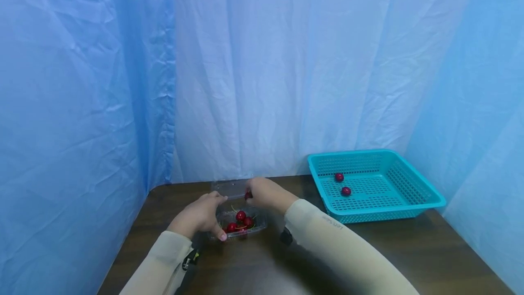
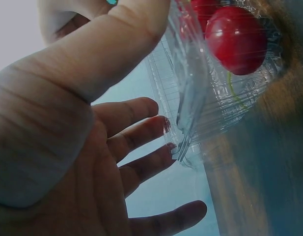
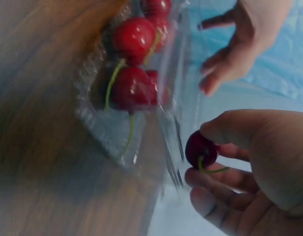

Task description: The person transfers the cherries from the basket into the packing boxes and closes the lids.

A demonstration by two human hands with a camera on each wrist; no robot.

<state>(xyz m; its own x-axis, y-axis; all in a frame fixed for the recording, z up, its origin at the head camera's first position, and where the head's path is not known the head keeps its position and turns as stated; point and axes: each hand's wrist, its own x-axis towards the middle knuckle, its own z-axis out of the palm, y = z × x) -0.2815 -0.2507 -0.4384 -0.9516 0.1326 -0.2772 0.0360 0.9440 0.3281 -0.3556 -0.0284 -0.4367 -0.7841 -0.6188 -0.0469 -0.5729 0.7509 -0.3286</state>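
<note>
A clear plastic clamshell box point(image 1: 241, 227) with several red cherries point(image 1: 240, 216) stands on the dark wooden table point(image 1: 409, 249). My left hand point(image 1: 212, 218) holds the box's left side, thumb on the near wall and fingertips at the rim. In the left wrist view, that left hand point(image 2: 153, 78) grips the box point(image 2: 205, 98) beside a cherry point(image 2: 237, 39). My right hand point(image 1: 254, 195) pinches one cherry point(image 1: 248, 195) by the box's far edge. In the right wrist view, my right hand point(image 3: 205, 158) holds this stemmed cherry point(image 3: 196, 145) just outside the box point(image 3: 107, 123).
A teal plastic basket point(image 1: 409, 181) sits at the table's back right with two cherries point(image 1: 339, 177) inside. The box's open lid point(image 1: 229, 188) lies flat behind it. Blue curtains close in the table on the left, back and right.
</note>
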